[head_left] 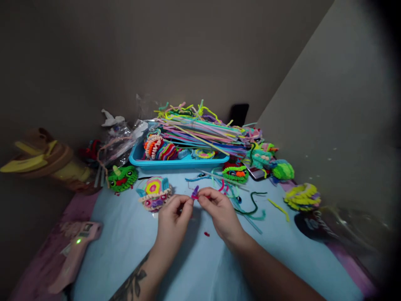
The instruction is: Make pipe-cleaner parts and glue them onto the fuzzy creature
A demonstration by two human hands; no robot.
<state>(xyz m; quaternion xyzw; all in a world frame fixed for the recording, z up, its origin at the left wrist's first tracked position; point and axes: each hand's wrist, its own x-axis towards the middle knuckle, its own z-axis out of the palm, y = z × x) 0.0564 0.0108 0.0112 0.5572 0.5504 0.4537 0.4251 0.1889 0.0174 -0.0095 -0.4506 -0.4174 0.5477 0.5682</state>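
Two-hand pinch: my L hand (174,215) & R hand (220,210) closed on purple-pink bit (195,193), just below ctr
Pink device (75,257): lower left

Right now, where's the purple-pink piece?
The purple-pink piece is below the head view's centre, between the left hand and right hand, in front of the blue tray.

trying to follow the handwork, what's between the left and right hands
In the head view, a small purple-and-pink piece lies between the left hand and the right hand, at their fingertips.
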